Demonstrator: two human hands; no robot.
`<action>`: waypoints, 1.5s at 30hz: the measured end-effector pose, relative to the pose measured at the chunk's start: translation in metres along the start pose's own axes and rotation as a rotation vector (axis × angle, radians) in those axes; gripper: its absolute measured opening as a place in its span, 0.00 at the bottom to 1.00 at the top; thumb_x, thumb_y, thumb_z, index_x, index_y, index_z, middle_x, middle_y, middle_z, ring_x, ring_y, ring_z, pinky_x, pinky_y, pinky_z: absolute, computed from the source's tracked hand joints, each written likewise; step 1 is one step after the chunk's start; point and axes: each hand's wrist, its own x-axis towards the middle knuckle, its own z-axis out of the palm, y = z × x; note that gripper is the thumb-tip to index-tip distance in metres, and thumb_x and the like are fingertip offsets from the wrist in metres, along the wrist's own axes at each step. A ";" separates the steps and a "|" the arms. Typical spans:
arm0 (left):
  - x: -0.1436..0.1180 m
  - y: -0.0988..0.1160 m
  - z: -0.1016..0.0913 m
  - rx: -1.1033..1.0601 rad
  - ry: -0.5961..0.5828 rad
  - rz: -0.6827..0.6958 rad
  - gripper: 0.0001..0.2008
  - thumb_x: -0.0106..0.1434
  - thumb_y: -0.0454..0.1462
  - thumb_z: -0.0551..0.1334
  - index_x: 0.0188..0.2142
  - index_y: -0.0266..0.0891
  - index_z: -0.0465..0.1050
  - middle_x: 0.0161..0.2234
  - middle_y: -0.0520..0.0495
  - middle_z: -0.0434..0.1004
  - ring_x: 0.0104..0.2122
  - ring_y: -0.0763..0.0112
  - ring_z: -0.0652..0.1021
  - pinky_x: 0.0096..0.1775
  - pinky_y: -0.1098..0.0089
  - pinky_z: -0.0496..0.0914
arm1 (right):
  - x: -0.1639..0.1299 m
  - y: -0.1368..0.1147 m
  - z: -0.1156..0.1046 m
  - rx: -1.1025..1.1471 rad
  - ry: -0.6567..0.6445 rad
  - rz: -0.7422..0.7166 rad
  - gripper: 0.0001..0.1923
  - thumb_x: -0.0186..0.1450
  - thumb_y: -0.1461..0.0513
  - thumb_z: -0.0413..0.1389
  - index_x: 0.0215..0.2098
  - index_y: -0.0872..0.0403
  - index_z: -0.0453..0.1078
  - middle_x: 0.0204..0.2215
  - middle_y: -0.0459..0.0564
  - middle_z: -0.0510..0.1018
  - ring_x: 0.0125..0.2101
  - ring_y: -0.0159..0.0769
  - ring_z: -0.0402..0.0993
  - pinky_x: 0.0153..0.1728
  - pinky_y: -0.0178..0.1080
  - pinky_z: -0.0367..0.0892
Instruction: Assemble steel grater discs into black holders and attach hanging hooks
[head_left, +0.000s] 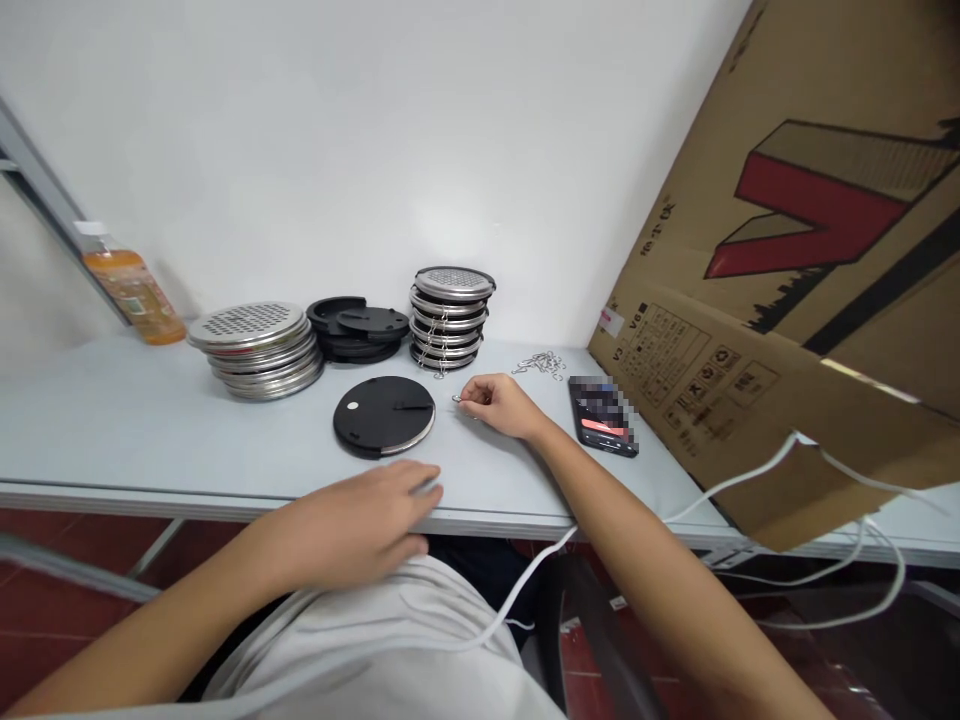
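My right hand [501, 404] is pinched closed on a small shiny metal piece [456, 398] just above the table; its exact kind is too small to make out. My left hand [360, 520] hovers at the table's front edge, a little blurred, with fingers apart and no object visible in it. Between and beyond the hands lies a round black disc [379, 415] with a metal rim along its lower right side and a small white dot. Neither hand touches the disc. A scatter of small metal pieces [541, 364] lies behind my right hand.
At the back stand perforated metal discs [255, 350], black plastic discs [360, 335] and a stack of metal-and-black discs [450, 320] with small metal pieces hanging. A phone [602, 415], a large cardboard box [750, 300], a white cable [525, 590] and an orange drink bottle [133, 288] are around.
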 end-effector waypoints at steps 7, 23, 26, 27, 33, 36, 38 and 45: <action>-0.010 -0.025 -0.034 -0.351 0.025 0.010 0.13 0.70 0.42 0.57 0.50 0.49 0.77 0.50 0.51 0.81 0.50 0.65 0.79 0.53 0.70 0.71 | 0.000 0.003 0.001 0.042 -0.016 0.002 0.06 0.58 0.62 0.61 0.32 0.57 0.74 0.21 0.42 0.73 0.22 0.28 0.65 0.27 0.33 0.62; 0.052 -0.111 -0.001 -0.074 0.127 0.001 0.18 0.73 0.41 0.53 0.58 0.57 0.73 0.66 0.52 0.65 0.68 0.55 0.59 0.66 0.48 0.52 | -0.006 -0.012 0.004 0.032 -0.113 -0.075 0.06 0.62 0.60 0.61 0.33 0.56 0.73 0.24 0.44 0.74 0.25 0.29 0.67 0.29 0.33 0.62; 0.052 -0.120 -0.001 -0.102 0.211 0.038 0.20 0.71 0.34 0.53 0.54 0.54 0.77 0.64 0.49 0.66 0.64 0.57 0.65 0.64 0.54 0.60 | -0.009 -0.020 0.006 0.025 -0.145 -0.133 0.06 0.63 0.61 0.61 0.34 0.57 0.74 0.24 0.43 0.73 0.24 0.28 0.64 0.28 0.33 0.60; 0.051 -0.121 0.000 -0.115 0.247 0.051 0.21 0.70 0.33 0.53 0.54 0.53 0.78 0.64 0.48 0.66 0.63 0.58 0.68 0.62 0.57 0.62 | -0.010 -0.022 0.007 0.010 -0.168 -0.157 0.06 0.63 0.61 0.61 0.35 0.57 0.75 0.25 0.44 0.74 0.24 0.28 0.63 0.28 0.33 0.60; 0.039 -0.100 0.014 -0.030 0.498 -0.132 0.15 0.70 0.37 0.55 0.48 0.46 0.80 0.53 0.46 0.77 0.50 0.62 0.77 0.56 0.61 0.69 | -0.012 -0.027 0.010 -0.058 -0.232 -0.265 0.06 0.64 0.63 0.61 0.37 0.55 0.80 0.32 0.49 0.78 0.30 0.32 0.70 0.30 0.34 0.62; 0.034 -0.082 0.026 0.048 0.496 -0.339 0.22 0.69 0.49 0.57 0.57 0.43 0.75 0.58 0.41 0.73 0.57 0.52 0.74 0.59 0.51 0.66 | -0.012 -0.027 0.010 -0.075 -0.197 -0.312 0.04 0.64 0.64 0.61 0.35 0.55 0.79 0.35 0.51 0.79 0.34 0.34 0.73 0.32 0.35 0.65; 0.033 -0.079 0.031 0.086 0.432 -0.351 0.32 0.66 0.56 0.58 0.63 0.43 0.69 0.65 0.38 0.66 0.64 0.44 0.65 0.63 0.45 0.58 | -0.012 -0.027 0.011 -0.085 -0.172 -0.331 0.04 0.64 0.64 0.60 0.35 0.54 0.78 0.36 0.51 0.81 0.35 0.35 0.75 0.36 0.36 0.67; 0.035 -0.121 0.019 -0.074 0.242 -0.095 0.36 0.63 0.59 0.61 0.67 0.53 0.62 0.71 0.46 0.54 0.71 0.48 0.51 0.68 0.44 0.42 | -0.014 -0.032 0.017 -0.098 -0.111 -0.352 0.06 0.66 0.63 0.59 0.38 0.54 0.79 0.34 0.50 0.82 0.33 0.35 0.75 0.37 0.37 0.69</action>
